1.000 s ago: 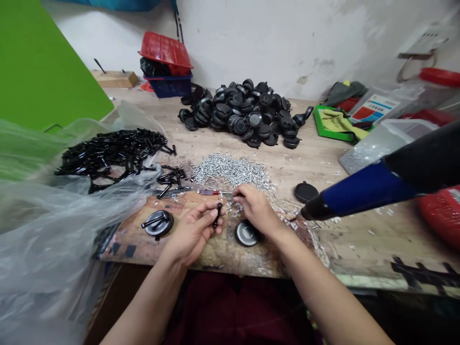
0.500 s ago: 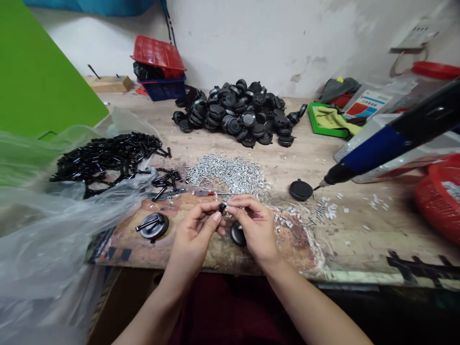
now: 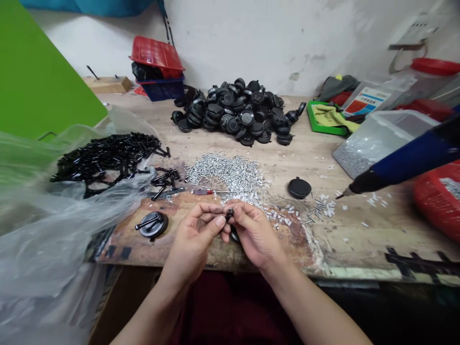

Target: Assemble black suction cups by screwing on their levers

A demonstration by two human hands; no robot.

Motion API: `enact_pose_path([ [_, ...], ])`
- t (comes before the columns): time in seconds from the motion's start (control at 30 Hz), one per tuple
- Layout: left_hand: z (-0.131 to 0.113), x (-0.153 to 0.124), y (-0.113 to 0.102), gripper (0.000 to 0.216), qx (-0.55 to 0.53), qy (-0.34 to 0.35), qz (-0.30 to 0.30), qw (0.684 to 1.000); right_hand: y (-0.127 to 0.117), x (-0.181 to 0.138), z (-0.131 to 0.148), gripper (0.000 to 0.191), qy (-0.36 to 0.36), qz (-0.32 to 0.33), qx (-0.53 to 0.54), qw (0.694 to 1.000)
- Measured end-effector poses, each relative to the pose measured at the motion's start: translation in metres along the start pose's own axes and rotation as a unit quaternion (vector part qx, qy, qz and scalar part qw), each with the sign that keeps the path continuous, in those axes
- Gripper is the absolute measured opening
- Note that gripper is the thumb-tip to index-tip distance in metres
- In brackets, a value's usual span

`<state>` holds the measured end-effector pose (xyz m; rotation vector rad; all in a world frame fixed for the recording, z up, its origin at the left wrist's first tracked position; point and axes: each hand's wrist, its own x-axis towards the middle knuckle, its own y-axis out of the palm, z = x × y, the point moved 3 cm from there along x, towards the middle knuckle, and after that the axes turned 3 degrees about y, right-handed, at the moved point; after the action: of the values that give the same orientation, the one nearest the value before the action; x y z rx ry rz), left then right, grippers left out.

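Observation:
Between my two hands is a small glossy black part [image 3: 229, 214], gripped by the fingertips of both. My left hand [image 3: 203, 227] pinches it from the left, thumb on top. My right hand [image 3: 253, 230] closes on it from the right, and its fingers partly hide it. Below them a round black disc [image 3: 234, 235] lies on the worn board, mostly covered by the right hand. To the left rests another round black disc [image 3: 153, 225] with a black lever across its top. Just beyond my fingers lie a screwdriver [image 3: 206, 192] and a heap of silvery pins [image 3: 230, 172].
A pile of black round discs [image 3: 237, 112] stands against the wall. Black levers [image 3: 108, 155] heap on clear plastic at left. A blue-black electric screwdriver [image 3: 402, 163] hangs at right, near a single black disc [image 3: 299, 188], white bits [image 3: 328, 206] and a red basket [image 3: 438, 201].
Both hands have shifted slightly right with the small part, which now sits more upright. The hanging electric screwdriver has swung right and lower. The disc below is more covered.

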<state>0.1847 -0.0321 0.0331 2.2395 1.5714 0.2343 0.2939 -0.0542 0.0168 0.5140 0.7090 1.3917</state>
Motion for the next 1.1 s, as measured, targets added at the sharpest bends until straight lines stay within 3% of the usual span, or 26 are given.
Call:
enact_pose_path([
  [0.1, -0.001, -0.002, -0.002, 0.016, 0.042, 0.030, -0.014, 0.999, -0.004, -0.004, 0.010, 0.007, -0.099, -0.032, -0.120, 0.987],
  [0.23, -0.001, -0.004, -0.005, 0.016, 0.093, 0.028, 0.000, 0.995, -0.003, -0.011, 0.026, 0.017, -0.190, -0.045, -0.306, 0.932],
  [0.4, -0.003, 0.000, -0.002, 0.011, 0.136, 0.024, 0.038, 0.990, 0.002, -0.015, 0.040, 0.018, -0.250, -0.054, -0.380, 0.889],
  [0.53, -0.006, 0.000, 0.002, 0.011, 0.184, 0.061, 0.035, 0.980, -0.002, -0.014, 0.047, 0.015, -0.225, -0.008, -0.384, 0.896],
  [0.6, -0.005, -0.001, 0.001, 0.013, 0.236, 0.074, 0.028, 0.969, -0.010, -0.016, 0.051, 0.016, -0.219, -0.001, -0.414, 0.883],
  [0.73, 0.007, 0.001, -0.004, 0.013, 0.395, 0.104, 0.050, 0.911, -0.036, -0.025, 0.050, 0.024, -0.213, -0.033, -0.568, 0.794],
  [0.8, 0.015, 0.003, -0.003, 0.012, 0.465, 0.131, 0.089, 0.871, -0.048, -0.027, 0.042, 0.030, -0.171, -0.020, -0.642, 0.747],
  [0.87, 0.023, 0.005, 0.001, 0.013, 0.510, 0.146, 0.120, 0.839, -0.056, -0.027, 0.033, 0.033, -0.133, 0.007, -0.679, 0.722],
  [1.1, 0.031, 0.002, 0.013, 0.014, 0.586, 0.139, 0.169, 0.780, -0.058, -0.026, 0.026, 0.024, -0.124, 0.042, -0.661, 0.739],
])
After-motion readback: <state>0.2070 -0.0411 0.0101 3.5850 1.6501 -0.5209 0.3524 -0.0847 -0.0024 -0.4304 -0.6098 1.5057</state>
